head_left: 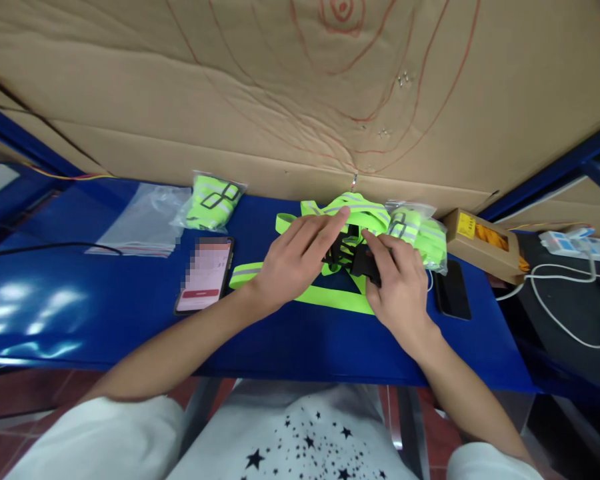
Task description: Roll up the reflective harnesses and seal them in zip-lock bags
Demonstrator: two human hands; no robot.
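A neon-yellow reflective strap with a grey stripe lies in loops on the blue table, part of it bunched up behind my hands. Black plastic buckles on the strap are between my two hands. My left hand closes on the buckle from the left, its index finger stretched over the top and its thumb mostly hidden. From the right, my right hand grips the black buckle piece between thumb and fingers. The exact fit of the buckle parts is partly covered by my fingers.
Bagged neon straps lie at the back left, and another bag at the right. Near them are a clear plastic bag, a lit phone, a dark phone and a cardboard box. A cardboard wall rises behind.
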